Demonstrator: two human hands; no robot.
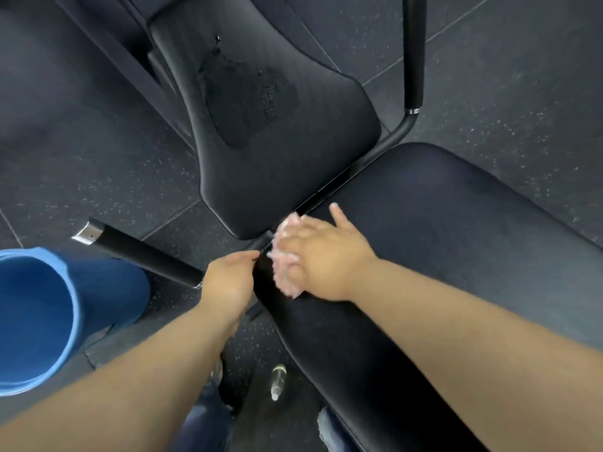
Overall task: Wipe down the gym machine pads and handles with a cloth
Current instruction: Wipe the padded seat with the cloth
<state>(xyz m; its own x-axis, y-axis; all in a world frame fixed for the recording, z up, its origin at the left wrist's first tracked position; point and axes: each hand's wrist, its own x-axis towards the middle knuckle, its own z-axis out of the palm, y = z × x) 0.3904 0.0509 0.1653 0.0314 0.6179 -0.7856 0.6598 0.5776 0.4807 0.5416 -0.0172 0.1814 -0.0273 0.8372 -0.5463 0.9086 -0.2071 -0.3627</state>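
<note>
**A:** Head view, item one: right hand [321,252], fingers laid out nearly straight, thumb spread, palm down on a pink cloth [283,259].

**B:** Gripping it?

**A:** No, pressing it flat. The cloth lies on the far end of the near pad [440,262], right at the gap where the black frame bar [388,143] runs between the two pads. Cloth blurred.

**B:** Item two?

**A:** Left hand [228,283], at the left corner of that same pad, just beside the cloth. Its fingers go out of sight towards the pad's edge. I cannot tell whether they have hold of anything.

**B:** The other pad?

**A:** Far pad [293,164], black, with a wet patch [248,93] across its middle.

**B:** Handles?

**A:** Two. Left handle [143,257], black grip with a chrome cap, its inner end just beside the left hand. Right handle [413,53], upright at the top right, well apart from both hands.

**B:** Loose items?

**A:** Blue bucket [36,321] at lower left, against a leg in blue jeans [120,288]. One clear bottle [278,381] lying on the dark speckled floor [522,93], between the forearms — beside the near pad's edge.
</note>
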